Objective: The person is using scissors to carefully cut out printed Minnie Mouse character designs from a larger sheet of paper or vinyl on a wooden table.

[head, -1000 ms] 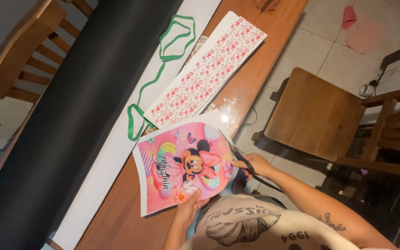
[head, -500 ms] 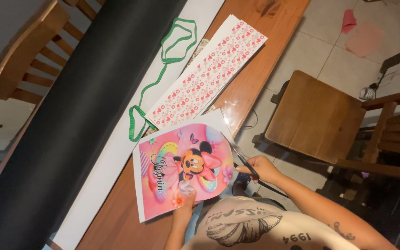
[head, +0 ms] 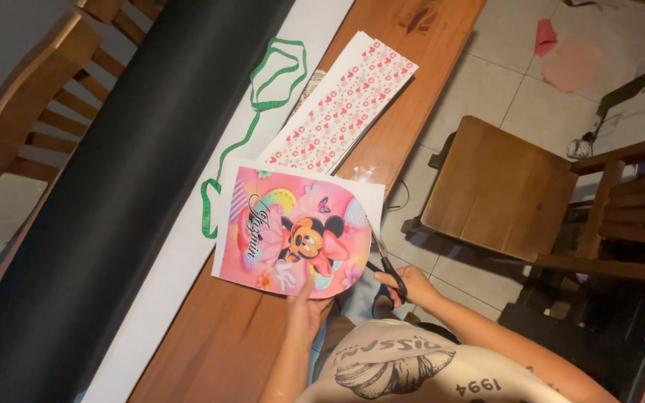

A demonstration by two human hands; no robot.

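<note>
Scissors (head: 384,263), gripped in right hand (head: 404,287), are cutting the pink cartoon print (head: 293,239) at frame centre; left hand (head: 306,304) is pinching its lower edge, steadying it above the wooden table (head: 225,336).

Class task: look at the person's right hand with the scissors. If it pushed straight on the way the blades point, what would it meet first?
The right hand aims its scissors up along the pink cartoon print, so it would likely meet that sheet's white margin first; beyond lies the patterned paper strip.
</note>
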